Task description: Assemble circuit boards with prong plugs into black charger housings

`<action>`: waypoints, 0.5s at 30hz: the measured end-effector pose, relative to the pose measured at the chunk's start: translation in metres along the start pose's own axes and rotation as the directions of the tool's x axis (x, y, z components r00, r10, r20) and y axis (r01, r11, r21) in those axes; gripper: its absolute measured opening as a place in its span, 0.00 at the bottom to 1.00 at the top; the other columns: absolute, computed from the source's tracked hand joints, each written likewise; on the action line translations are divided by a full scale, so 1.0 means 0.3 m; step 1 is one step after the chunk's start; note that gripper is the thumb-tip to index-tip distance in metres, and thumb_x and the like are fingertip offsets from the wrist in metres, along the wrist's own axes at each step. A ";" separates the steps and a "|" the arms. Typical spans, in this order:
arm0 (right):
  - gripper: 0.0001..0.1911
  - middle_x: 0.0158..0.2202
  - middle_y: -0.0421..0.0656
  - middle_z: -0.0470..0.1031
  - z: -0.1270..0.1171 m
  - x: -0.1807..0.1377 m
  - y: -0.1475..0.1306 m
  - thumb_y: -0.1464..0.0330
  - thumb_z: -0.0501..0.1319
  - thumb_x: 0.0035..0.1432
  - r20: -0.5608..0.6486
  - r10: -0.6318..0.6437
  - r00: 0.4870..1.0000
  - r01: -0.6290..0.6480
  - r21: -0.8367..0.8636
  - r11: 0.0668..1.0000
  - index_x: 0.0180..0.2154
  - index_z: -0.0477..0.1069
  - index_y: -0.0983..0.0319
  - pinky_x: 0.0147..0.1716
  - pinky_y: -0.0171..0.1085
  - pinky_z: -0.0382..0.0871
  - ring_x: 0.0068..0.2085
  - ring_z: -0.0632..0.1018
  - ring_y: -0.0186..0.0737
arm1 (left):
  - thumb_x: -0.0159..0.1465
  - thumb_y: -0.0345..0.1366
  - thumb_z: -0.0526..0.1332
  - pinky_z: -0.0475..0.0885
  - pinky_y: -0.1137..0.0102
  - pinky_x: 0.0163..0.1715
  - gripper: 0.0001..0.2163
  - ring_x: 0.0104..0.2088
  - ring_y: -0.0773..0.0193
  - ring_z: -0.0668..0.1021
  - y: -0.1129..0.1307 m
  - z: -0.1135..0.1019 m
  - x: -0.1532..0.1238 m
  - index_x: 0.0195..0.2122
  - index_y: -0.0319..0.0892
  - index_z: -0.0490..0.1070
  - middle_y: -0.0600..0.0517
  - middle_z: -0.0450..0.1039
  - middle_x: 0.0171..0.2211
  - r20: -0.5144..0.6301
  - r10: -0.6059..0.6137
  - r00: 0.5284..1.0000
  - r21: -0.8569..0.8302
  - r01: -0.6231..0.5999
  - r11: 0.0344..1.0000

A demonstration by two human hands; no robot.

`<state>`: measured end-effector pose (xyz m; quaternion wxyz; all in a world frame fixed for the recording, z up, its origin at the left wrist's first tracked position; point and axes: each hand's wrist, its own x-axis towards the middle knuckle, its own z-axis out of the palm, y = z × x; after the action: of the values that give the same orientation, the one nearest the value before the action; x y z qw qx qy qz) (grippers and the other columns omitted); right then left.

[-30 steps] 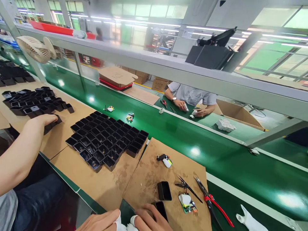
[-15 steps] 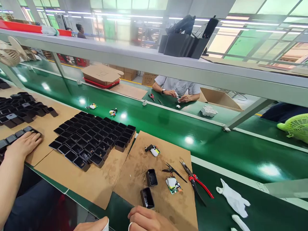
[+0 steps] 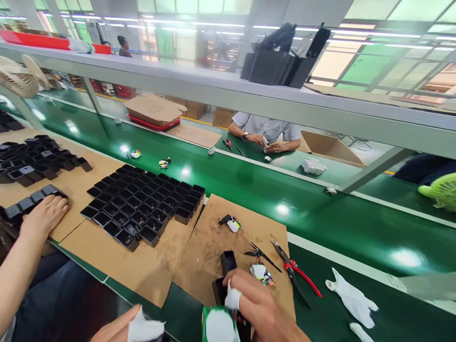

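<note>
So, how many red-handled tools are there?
2: pliers across the right edge of the nearest cardboard, and another tool beyond the green surface, near a co-worker's hand. Others may be hidden.

My right hand [image 3: 267, 311] is above the near end of a cardboard sheet [image 3: 199, 251], at a box [image 3: 218, 290]; a second box [image 3: 228, 261] stands just behind that one. A circuit board [image 3: 219, 327] is between my right hand and my left hand [image 3: 119, 327]. Right of the boxes, a second board [image 3: 262, 274] lies on the sheet, with tweezers [image 3: 266, 258] just behind it. Pliers [image 3: 296, 273] cross the sheet's right edge; farther right lies a glove [image 3: 352, 298]. To my left, rows of boxes [image 3: 142, 202] stand on more cardboard [image 3: 156, 270], and beyond them is a neighbour's hand [image 3: 46, 216].
</note>
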<state>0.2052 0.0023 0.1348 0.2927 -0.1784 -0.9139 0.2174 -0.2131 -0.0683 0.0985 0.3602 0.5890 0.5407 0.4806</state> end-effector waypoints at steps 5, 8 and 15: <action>0.26 0.28 0.41 0.75 -0.011 0.244 0.109 0.53 0.59 0.77 0.407 0.344 0.846 -0.238 -0.290 0.927 0.25 0.65 0.56 0.34 0.42 0.64 0.31 0.70 0.40 | 0.49 0.45 0.84 0.90 0.46 0.54 0.33 0.56 0.33 0.89 -0.091 0.370 -0.168 0.58 0.57 0.83 0.46 0.88 0.50 -0.081 -0.041 0.996 0.034 0.044 0.998; 0.35 0.16 0.39 0.64 0.045 0.359 0.197 0.56 0.62 0.76 0.535 0.428 0.729 -0.243 -0.383 0.891 0.16 0.58 0.56 0.31 0.42 0.63 0.24 0.66 0.39 | 0.59 0.48 0.79 0.86 0.41 0.60 0.31 0.57 0.34 0.89 -0.192 0.483 -0.178 0.63 0.53 0.78 0.39 0.86 0.56 -0.174 -0.057 0.983 0.031 0.063 0.998; 0.13 0.36 0.52 0.87 -0.015 0.658 0.346 0.74 0.62 0.69 0.353 0.573 0.740 -0.268 -0.627 0.732 0.31 0.79 0.62 0.55 0.47 0.69 0.41 0.85 0.48 | 0.50 0.49 0.88 0.81 0.41 0.68 0.43 0.70 0.27 0.79 -0.275 0.523 -0.175 0.67 0.52 0.78 0.39 0.83 0.62 -0.168 -0.202 0.965 -0.077 0.192 0.978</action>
<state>0.0774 0.1806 0.1762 -0.0901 -0.3973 -0.9116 0.0553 -0.0845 -0.0920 -0.0323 0.3751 0.4767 0.6113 0.5083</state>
